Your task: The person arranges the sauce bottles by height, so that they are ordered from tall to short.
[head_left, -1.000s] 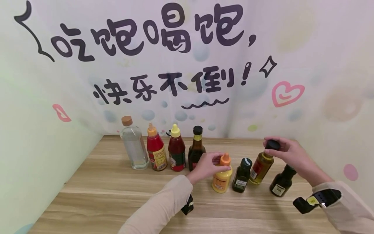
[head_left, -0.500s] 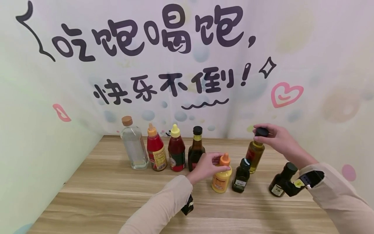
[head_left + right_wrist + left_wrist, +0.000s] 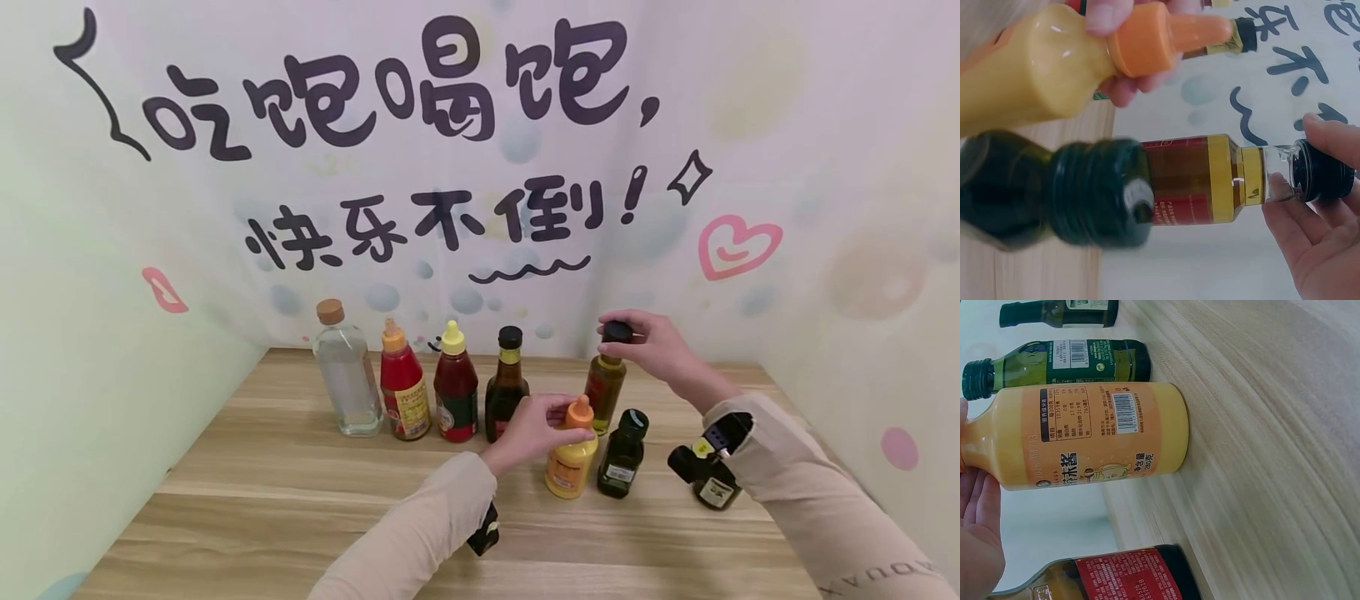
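Observation:
My left hand (image 3: 536, 425) holds a yellow squeeze bottle (image 3: 570, 473) by its neck, just under the orange nozzle cap (image 3: 1141, 40). That bottle stands upright on the table, label showing in the left wrist view. Farther back, my right hand (image 3: 656, 343) grips an oil bottle (image 3: 604, 382) at its black cap (image 3: 1324, 170), thumb on one side and fingers on the other. The oil bottle has a red and yellow label, and its base is partly hidden behind the yellow bottle. A dark green bottle (image 3: 622, 457) with a dark screw cap stands right of the yellow one.
Along the back left stand a clear bottle (image 3: 347, 383), two red sauce bottles (image 3: 403, 379) (image 3: 455, 392) and a brown bottle (image 3: 507, 387). A small dark bottle (image 3: 716, 490) sits at right, partly covered by the wrist camera. Behind the wooden table (image 3: 247, 500) hangs a printed backdrop (image 3: 405, 183).
My right hand has carried the oil bottle leftward, from beside the small dark bottle to behind the yellow and green bottles. The left hand stays on the yellow bottle.

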`<state>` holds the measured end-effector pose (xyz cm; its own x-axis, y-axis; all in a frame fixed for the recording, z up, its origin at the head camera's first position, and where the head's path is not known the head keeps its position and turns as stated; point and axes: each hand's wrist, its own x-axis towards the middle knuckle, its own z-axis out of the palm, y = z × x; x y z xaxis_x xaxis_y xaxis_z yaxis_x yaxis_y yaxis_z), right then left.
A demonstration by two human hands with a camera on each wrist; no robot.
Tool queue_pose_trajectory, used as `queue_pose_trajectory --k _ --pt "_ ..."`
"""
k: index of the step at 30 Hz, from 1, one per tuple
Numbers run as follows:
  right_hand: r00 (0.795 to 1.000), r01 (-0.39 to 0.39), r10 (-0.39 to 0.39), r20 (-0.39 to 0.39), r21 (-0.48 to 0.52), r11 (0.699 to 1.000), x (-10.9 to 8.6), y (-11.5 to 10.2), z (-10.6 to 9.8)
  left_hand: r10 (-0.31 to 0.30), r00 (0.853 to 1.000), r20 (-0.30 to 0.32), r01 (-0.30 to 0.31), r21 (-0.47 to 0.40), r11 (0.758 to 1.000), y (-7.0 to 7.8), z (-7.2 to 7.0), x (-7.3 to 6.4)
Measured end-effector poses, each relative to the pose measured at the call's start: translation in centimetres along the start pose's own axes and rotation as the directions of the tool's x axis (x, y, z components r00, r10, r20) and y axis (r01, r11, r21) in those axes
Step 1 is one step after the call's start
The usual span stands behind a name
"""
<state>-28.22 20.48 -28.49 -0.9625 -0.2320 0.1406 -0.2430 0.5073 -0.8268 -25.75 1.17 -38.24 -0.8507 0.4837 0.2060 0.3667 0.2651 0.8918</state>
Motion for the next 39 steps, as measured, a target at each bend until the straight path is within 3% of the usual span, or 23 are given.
queue_pose_trajectory --k 14,26,39 --pt "1.000 0.005 -0.005 0.024 0.007 1.000 1.1 0.1 2.3 0.000 1.000 -0.006 0.000 -0.002 1.000 0.1 0.0 0.0" --pt "0.998 0.032 -0.036 0.059 0.067 0.997 2.0 0.5 4.3 0.056 0.998 0.000 -0.056 0.012 0.998 -0.2 0.2 0.2" --pt "0.993 0.049 -0.056 0.100 0.076 0.996 2.5 1.1 5.5 0.067 0.998 -0.007 -0.067 -0.007 0.998 -0.6 0.1 0.2"
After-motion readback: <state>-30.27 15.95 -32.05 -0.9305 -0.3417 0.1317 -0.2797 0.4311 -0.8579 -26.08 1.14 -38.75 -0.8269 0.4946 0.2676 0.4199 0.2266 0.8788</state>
